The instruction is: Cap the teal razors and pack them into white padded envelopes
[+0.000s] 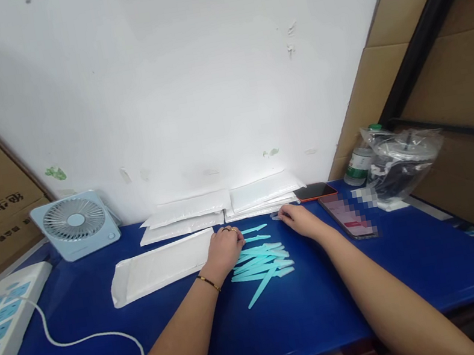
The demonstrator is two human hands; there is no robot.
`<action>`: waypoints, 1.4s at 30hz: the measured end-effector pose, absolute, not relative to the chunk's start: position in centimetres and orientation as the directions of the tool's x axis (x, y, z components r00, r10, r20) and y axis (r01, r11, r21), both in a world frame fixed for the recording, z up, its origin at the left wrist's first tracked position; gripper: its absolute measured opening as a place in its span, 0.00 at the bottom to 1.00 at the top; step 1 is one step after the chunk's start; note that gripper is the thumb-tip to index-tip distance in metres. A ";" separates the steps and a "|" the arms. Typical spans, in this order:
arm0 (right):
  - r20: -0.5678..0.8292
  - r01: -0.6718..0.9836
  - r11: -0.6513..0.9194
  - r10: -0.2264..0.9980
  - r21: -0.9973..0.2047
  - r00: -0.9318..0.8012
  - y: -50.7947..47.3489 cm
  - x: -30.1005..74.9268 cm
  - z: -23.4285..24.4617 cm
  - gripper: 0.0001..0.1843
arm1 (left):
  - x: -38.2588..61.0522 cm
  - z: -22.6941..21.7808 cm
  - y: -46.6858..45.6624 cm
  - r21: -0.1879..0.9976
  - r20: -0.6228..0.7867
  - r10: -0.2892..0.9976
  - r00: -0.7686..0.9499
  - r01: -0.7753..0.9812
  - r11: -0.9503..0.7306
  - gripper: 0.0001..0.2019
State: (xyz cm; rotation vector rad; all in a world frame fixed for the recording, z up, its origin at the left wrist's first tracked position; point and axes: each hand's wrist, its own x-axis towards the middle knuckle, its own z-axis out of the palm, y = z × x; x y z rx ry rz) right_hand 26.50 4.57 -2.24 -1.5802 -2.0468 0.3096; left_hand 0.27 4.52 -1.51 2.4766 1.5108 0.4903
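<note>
The right hand [296, 219] pinches 1 small translucent piece [275, 216] between its fingertips. The left hand [225, 248] bunches its fingers narrowly at the turquoise sticks [258, 259]; grip cannot be determined. The sticks lie between the 2 forearms on the blue table [328, 308].

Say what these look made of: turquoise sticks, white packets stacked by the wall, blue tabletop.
Turquoise sticks: probably moulded plastic, satin; uniform colour, slim repeated shapes.
White packets: likely plastic film, somewhat glossy; crinkled edges catch light. Contents hidden.
Blue tabletop: smooth, low sheen, perhaps a vinyl covering; soft reflections, no visible grain. Could be paint.
</note>
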 end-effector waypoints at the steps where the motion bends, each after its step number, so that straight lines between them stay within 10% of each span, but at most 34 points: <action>1: 0.261 0.784 0.281 0.952 -0.554 -0.157 4.5 26.4 -2.2 0.08 | 0.2 -1.4 4.5 0.359 0.186 0.891 0.415 0.815 -0.455 0.05; 11: 0.160 0.278 0.196 0.976 -0.941 -0.147 3.8 25.1 -0.9 0.16 | -0.2 -0.6 4.4 0.471 0.206 0.914 0.350 0.783 -0.406 0.06; 20: 0.161 0.031 0.165 0.981 -0.986 -0.109 3.2 23.7 -0.6 0.16 | -0.2 -0.8 4.6 0.519 0.208 0.917 0.339 0.757 -0.397 0.07; 30: 0.135 0.241 0.191 0.963 -0.952 -0.231 3.2 23.8 -0.9 0.16 | 0.0 -0.8 4.2 0.586 0.138 0.893 0.428 0.691 -0.422 0.08; 35: 0.354 0.773 0.266 0.933 -0.576 -0.057 4.6 26.3 -2.2 0.10 | 0.1 -0.8 3.9 0.403 0.163 0.878 0.450 0.782 -0.475 0.10; 42: 0.284 0.907 0.236 0.949 -0.348 -0.138 5.0 26.4 -2.9 0.08 | 0.1 -1.5 4.7 0.281 0.190 0.895 0.405 0.851 -0.444 0.08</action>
